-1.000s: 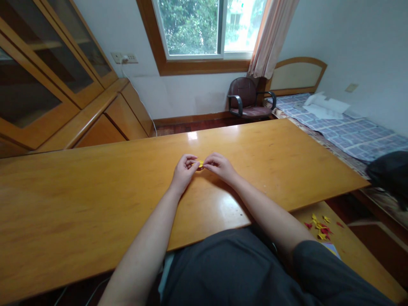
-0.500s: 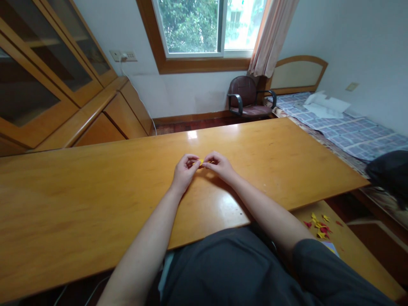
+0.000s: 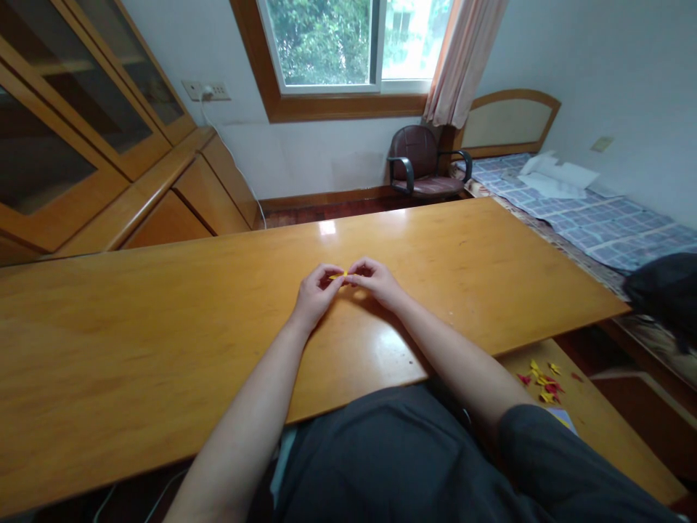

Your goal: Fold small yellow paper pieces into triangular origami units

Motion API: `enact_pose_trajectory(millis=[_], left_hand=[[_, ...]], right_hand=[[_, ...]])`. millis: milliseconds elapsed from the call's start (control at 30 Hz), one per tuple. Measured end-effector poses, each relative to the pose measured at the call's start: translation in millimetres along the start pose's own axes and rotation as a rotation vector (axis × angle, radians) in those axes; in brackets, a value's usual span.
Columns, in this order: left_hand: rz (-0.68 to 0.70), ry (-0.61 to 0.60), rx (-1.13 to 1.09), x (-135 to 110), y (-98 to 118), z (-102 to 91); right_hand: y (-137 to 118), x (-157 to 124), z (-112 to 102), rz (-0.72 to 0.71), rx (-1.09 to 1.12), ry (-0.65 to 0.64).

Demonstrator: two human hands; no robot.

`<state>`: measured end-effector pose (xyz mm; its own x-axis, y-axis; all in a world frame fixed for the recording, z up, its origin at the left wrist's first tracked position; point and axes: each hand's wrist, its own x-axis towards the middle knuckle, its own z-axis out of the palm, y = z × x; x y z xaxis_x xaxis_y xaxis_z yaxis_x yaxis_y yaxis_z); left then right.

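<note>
While we pinch a small yellow folded piece [image 3: 345,274] between both hands, it sits over the wooden surface [image 3: 163,312], straight ahead of our body. Our left hand [image 3: 317,289] has its grip closed on one side of it, thumb and fingers together, a pointed yellow tip showing among them. Our right hand [image 3: 375,281] has its grip closed on the other side, nearly touching the left; our fingers hide much of the piece. To our right, on a lower board [image 3: 615,443], lies a loose cluster of yellow and red folded pieces [image 3: 546,383]. Beyond the far edge we see a dark red armchair [image 3: 417,163] beside a bed [image 3: 588,221] with a checked cover.
</note>
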<state>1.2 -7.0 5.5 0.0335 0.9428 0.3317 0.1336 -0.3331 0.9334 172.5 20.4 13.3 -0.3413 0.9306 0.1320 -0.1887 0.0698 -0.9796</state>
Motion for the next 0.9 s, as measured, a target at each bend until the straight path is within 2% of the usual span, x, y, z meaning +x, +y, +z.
enact_pose_trajectory(millis=[600, 900], left_hand=[[-0.089, 0.025, -0.127, 1.8, 8.9, 3.9], [-0.119, 0.096, -0.224, 6.1, -0.4, 4.0]], right_hand=[[-1.1, -0.8, 0.9, -0.030, 0.004, 0.016], [3.4, 1.1, -2.9, -0.019, 0.123, 0.068]])
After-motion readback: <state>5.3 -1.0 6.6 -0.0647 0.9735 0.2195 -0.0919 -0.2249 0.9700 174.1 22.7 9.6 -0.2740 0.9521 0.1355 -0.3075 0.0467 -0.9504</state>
